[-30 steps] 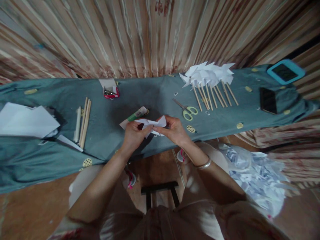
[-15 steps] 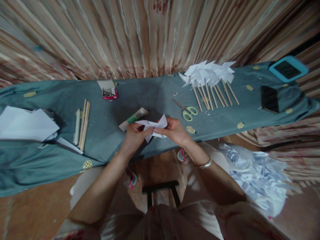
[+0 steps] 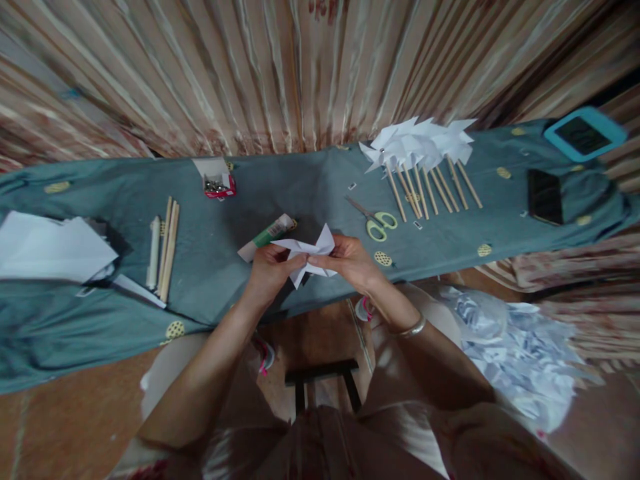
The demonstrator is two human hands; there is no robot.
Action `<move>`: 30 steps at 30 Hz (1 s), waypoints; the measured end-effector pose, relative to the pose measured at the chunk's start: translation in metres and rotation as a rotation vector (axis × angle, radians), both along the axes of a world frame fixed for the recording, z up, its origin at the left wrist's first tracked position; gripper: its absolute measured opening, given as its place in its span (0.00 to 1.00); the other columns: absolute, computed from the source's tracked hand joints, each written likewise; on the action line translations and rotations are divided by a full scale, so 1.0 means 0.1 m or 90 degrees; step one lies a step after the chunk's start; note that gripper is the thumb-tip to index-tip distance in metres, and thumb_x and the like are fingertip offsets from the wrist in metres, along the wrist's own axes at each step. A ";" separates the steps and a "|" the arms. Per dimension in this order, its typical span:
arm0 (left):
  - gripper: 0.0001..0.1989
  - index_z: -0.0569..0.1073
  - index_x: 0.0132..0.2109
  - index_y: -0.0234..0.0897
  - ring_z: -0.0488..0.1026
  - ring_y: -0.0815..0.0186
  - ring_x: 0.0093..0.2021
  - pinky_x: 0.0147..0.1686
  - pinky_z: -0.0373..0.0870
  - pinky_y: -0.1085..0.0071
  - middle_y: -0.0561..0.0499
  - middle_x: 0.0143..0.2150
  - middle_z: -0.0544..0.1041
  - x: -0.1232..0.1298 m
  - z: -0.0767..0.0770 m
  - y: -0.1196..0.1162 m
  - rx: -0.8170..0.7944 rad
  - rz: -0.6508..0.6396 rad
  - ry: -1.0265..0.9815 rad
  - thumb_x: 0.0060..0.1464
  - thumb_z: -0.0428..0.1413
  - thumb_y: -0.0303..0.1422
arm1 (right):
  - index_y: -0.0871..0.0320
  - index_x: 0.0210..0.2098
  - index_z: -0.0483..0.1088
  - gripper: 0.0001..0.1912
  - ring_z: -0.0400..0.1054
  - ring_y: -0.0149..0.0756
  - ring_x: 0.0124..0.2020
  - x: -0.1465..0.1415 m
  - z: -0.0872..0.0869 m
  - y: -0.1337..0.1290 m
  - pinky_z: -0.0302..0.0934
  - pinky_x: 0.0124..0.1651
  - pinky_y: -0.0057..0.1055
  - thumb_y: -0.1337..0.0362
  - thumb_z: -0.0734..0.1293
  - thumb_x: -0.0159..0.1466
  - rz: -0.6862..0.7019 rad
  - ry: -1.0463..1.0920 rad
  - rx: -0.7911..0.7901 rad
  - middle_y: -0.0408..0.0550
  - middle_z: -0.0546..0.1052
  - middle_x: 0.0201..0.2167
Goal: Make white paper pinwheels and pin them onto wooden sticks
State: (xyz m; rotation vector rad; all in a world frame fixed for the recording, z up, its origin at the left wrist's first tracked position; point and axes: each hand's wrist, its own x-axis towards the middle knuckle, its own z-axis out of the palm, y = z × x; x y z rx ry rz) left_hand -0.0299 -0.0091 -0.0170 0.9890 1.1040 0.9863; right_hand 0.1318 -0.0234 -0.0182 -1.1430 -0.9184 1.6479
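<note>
Paper pinwheel (image 3: 324, 241) sits between our two hands, held over the near edge of the worktop (image 3: 295, 190). Our left hand (image 3: 267, 272) is closed to a pinch on one side and our right hand (image 3: 354, 265) pinches the other, thumbs nearly meeting at the middle. Its blades look turned in toward the centre, so we judge the folding mostly done; whether a pin goes through we cannot tell, as our thumbs cover that spot.

Several finished-looking pinwheels (image 3: 420, 145) lie overlapped in a row on the right, their wooden handles toward us. Beside those, what ours seems to lack is a stick, since none shows on it. Loose sticks (image 3: 171, 250) lie to the left, with an open red box (image 3: 229, 186) of small metal pieces (image 3: 215, 185) farther back. Stacked white paper (image 3: 55, 247) at the far left suggests that stock remains for more.
</note>
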 end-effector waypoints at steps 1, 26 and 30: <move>0.14 0.78 0.25 0.34 0.72 0.66 0.27 0.31 0.69 0.70 0.51 0.25 0.79 0.00 0.00 0.00 -0.001 0.002 0.001 0.33 0.71 0.38 | 0.56 0.34 0.79 0.21 0.76 0.35 0.34 0.00 0.01 0.00 0.72 0.45 0.37 0.56 0.82 0.42 -0.002 0.002 0.000 0.42 0.83 0.33; 0.11 0.80 0.26 0.34 0.72 0.67 0.26 0.30 0.69 0.72 0.51 0.25 0.80 0.01 0.03 -0.01 0.006 0.025 0.022 0.32 0.70 0.35 | 0.57 0.31 0.78 0.21 0.74 0.32 0.30 -0.02 0.00 -0.01 0.71 0.39 0.32 0.54 0.82 0.41 -0.019 -0.011 0.010 0.42 0.82 0.30; 0.12 0.80 0.26 0.34 0.72 0.68 0.26 0.29 0.69 0.72 0.52 0.25 0.80 0.02 0.05 -0.02 -0.001 0.029 0.021 0.31 0.70 0.35 | 0.57 0.32 0.78 0.21 0.75 0.33 0.31 -0.02 0.00 0.00 0.70 0.40 0.32 0.55 0.82 0.41 -0.015 -0.002 0.008 0.42 0.82 0.31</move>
